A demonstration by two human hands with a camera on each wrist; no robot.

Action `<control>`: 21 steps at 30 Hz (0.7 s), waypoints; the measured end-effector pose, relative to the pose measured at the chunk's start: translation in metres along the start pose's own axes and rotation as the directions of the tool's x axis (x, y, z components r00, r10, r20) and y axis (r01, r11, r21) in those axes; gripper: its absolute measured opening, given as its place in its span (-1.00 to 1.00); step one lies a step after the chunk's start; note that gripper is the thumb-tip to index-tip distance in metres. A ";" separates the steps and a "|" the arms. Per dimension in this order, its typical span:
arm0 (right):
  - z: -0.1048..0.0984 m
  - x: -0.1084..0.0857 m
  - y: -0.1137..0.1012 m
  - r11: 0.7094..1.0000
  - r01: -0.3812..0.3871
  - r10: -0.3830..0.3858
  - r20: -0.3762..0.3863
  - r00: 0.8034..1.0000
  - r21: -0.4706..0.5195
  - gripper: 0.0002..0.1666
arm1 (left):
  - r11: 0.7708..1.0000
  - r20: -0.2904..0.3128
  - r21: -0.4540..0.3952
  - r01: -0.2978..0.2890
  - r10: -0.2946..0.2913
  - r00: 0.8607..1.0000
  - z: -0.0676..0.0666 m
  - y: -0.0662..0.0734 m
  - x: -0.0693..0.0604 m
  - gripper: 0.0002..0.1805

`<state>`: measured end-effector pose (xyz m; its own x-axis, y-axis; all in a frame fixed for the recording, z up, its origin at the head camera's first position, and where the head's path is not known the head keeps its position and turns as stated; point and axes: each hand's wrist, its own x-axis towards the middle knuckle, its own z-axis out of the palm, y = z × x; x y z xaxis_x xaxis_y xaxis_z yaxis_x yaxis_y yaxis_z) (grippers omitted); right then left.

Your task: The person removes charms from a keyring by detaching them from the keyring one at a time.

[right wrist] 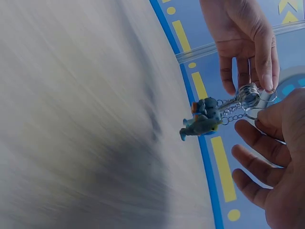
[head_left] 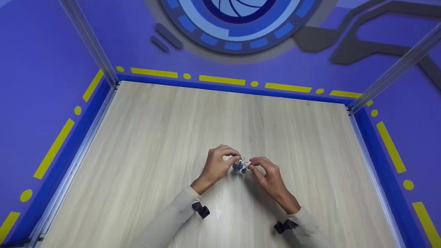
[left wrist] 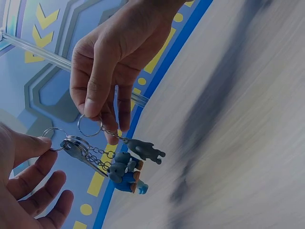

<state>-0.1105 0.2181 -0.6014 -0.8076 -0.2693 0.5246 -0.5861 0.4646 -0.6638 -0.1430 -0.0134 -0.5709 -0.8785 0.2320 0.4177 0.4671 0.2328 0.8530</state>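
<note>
My left hand (head_left: 215, 167) pinches a metal key ring (left wrist: 49, 129) between thumb and index finger, its other fingers spread loosely. Several linked rings, a key (left wrist: 71, 150) and small blue-and-grey figurine charms (left wrist: 125, 177) on chains hang from it. Close by on the right, my right hand (head_left: 272, 177) pinches another metal ring (left wrist: 81, 130) with thumb and fingertips. From that ring a short chain carries a grey animal figurine (left wrist: 144, 150). Whether this ring is still linked to the bunch cannot be made out. Both hands hold the keychains above the table.
A pale wood-grain table (head_left: 172, 120) lies under the hands. Blue printed panels (head_left: 275, 75) with yellow dashes stand along its back and sides, with metal posts (head_left: 91, 43) at the corners. Black wrist mounts (head_left: 201, 210) sit on both light sleeves (head_left: 172, 213).
</note>
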 end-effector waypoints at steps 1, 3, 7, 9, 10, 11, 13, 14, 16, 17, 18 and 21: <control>0.000 -0.001 0.001 1.000 -0.003 0.003 0.004 1.000 -0.004 -0.86 | 1.000 0.002 -0.001 0.003 -0.003 1.000 0.000 -0.001 0.000 -0.92; 0.000 -0.002 0.004 1.000 -0.016 0.016 0.007 1.000 -0.008 -0.86 | 1.000 0.007 -0.004 0.010 -0.010 1.000 0.000 -0.001 -0.001 -0.93; 0.001 -0.003 0.013 0.998 -0.056 0.056 0.017 0.998 -0.017 -0.85 | 1.000 0.011 -0.007 0.019 -0.019 1.000 -0.001 -0.002 -0.002 -0.94; 0.002 -0.003 0.017 0.997 -0.075 0.076 0.021 0.997 -0.025 -0.85 | 1.000 0.011 -0.001 0.019 -0.019 1.000 -0.002 -0.001 -0.002 -0.94; 0.003 -0.003 0.020 0.996 -0.084 0.085 0.026 0.996 -0.030 -0.86 | 1.000 0.010 -0.001 0.017 -0.017 1.000 -0.002 -0.001 -0.002 -0.95; 0.004 -0.002 0.022 0.995 -0.090 0.091 0.027 0.995 -0.039 -0.87 | 1.000 0.010 0.001 0.015 -0.015 1.000 -0.002 -0.001 -0.002 -0.94; 0.006 0.001 0.027 0.994 -0.097 0.099 0.033 0.994 -0.056 -0.88 | 1.000 0.010 0.008 0.013 -0.013 1.000 -0.002 -0.001 -0.003 -0.93; 0.007 0.003 0.029 0.993 -0.101 0.103 0.035 0.994 -0.063 -0.88 | 1.000 0.011 0.010 0.011 -0.011 1.000 -0.002 -0.002 -0.003 -0.93; 0.008 0.007 0.034 0.991 -0.107 0.111 0.043 0.993 -0.080 -0.89 | 1.000 0.013 0.011 0.011 -0.011 1.000 -0.002 -0.002 -0.003 -0.93; 0.008 0.009 0.036 0.990 -0.111 0.115 0.046 0.992 -0.091 -0.90 | 1.000 0.012 0.013 0.010 -0.010 1.000 -0.001 -0.002 -0.003 -0.92; 0.009 0.011 0.038 0.988 -0.119 0.124 0.052 0.991 -0.098 -0.90 | 1.000 0.012 0.015 0.010 -0.010 1.000 -0.001 -0.002 -0.003 -0.92; 0.007 0.017 0.043 0.982 -0.149 0.157 0.066 0.985 -0.115 -0.91 | 1.000 0.012 0.013 0.008 -0.008 1.000 0.001 -0.002 -0.003 -0.92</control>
<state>-0.1505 0.2273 -0.6250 -0.8921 -0.2484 0.3774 -0.4481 0.5936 -0.6685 -0.1411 -0.0135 -0.5743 -0.8810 0.2415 0.4067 0.4611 0.2467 0.8524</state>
